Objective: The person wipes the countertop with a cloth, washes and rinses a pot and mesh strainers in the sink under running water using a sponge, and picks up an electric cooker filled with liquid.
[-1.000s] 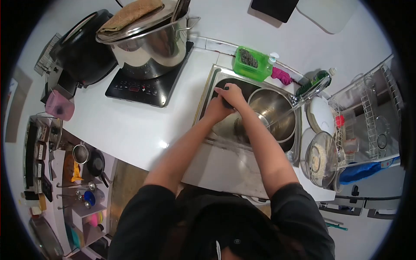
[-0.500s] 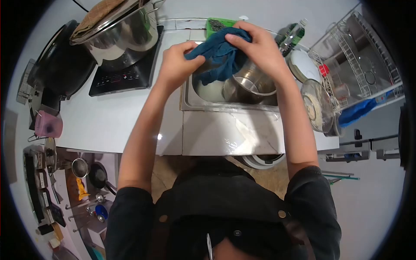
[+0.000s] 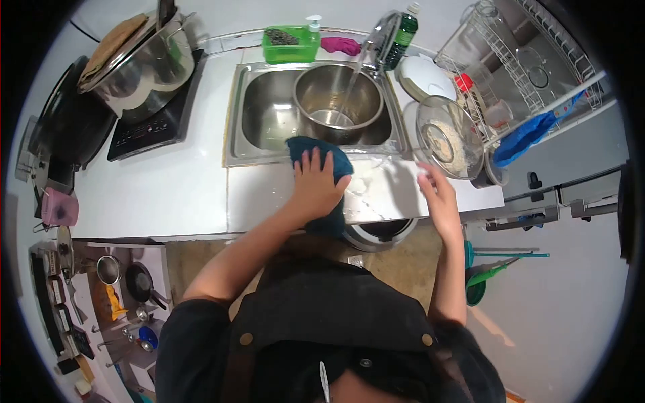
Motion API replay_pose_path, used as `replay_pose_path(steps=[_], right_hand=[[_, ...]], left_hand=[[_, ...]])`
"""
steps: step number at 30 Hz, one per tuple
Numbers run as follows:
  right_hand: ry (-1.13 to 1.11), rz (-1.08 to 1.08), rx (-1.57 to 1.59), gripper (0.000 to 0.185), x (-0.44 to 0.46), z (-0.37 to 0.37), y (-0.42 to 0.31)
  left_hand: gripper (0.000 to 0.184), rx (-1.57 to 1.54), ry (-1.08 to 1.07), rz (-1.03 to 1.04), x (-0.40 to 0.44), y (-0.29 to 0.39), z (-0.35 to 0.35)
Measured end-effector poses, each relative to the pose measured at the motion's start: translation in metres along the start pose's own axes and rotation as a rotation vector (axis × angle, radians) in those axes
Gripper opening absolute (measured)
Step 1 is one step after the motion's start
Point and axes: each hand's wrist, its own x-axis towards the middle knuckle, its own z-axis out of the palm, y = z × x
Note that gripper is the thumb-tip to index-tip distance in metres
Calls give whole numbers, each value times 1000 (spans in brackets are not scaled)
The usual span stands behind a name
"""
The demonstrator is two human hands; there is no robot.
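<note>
I had the left grip [image 3: 314,185] spread on the cloth [image 3: 341,162], long axis twelve-to-six o'clock. The right grip [image 3: 440,198] hung open at three.

Glossy metal pot [image 3: 306,101], matt blue cloth [image 3: 341,161], smooth white countertop [image 3: 181,201].

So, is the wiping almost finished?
Not quite, I think. Done: the dark teal cloth is spread over the front edge of the white tiled counter. In hand: the left hand presses on it. Left, probably: the shiny, wet-looking patches right of it, and the curved silver tap needs turning off.
</note>
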Motion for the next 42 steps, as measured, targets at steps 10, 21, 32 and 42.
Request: replay_pose_path(steps=[10, 21, 32, 42], right_hand=[[56, 159, 350, 25, -72, -22, 69], [-322, -222, 357, 18, -28, 59, -15], [-509, -869, -253, 21, 1, 257, -147], [-145, -598, -576, 65, -41, 464, -185]], left_hand=[[63, 73, 266, 375, 57, 100, 117], [14, -299, 675, 184, -29, 30, -83], [32, -162, 591, -227, -252, -176, -156], [19, -414, 832, -695, -491, -337, -233]])
